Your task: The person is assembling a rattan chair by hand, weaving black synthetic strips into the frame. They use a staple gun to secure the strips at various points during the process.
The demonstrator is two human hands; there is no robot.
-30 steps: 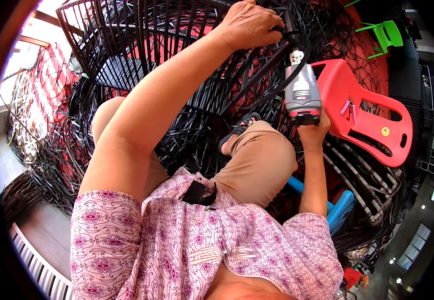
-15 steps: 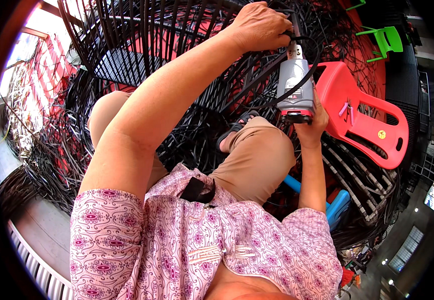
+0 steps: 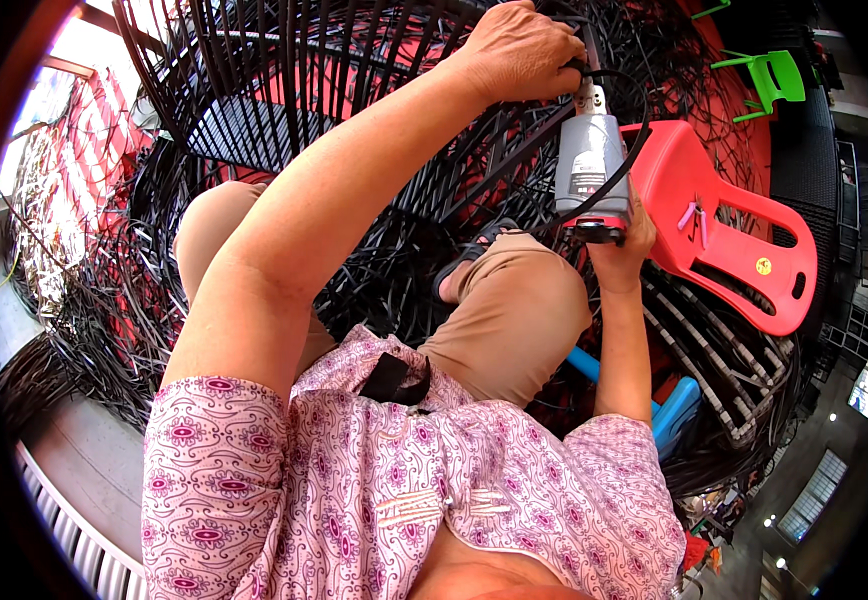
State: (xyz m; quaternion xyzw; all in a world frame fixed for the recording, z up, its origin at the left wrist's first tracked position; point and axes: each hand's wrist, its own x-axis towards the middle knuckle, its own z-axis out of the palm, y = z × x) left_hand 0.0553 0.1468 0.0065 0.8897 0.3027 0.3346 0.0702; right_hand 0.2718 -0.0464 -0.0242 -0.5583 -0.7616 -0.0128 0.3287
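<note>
My right hand (image 3: 632, 235) is wrapped around a grey and red power tool (image 3: 589, 165), whose narrow metal nose points away from me. Beyond that nose, my left hand (image 3: 524, 52) is bent over with its fingers closed on a flat black plastic strip (image 3: 642, 125). The strip loops out to the right and hangs down across the tool's body. Just past both hands stands a dark frame (image 3: 514, 165) hung with upright black strips (image 3: 304, 70). My left fingertips and most of my right fingers are hidden.
At right is a red plastic chair (image 3: 754, 265) with a pink-handled cutting tool (image 3: 695, 222) on it. A blue plastic seat (image 3: 676, 415) lies by my right arm. Tangled black strips (image 3: 384, 260) cover the floor around my legs. A small green chair (image 3: 776, 80) stands farther off.
The black strip's loop has shifted, and its lower stretch no longer trails left of the tool. Both hands and the tool have barely moved.
</note>
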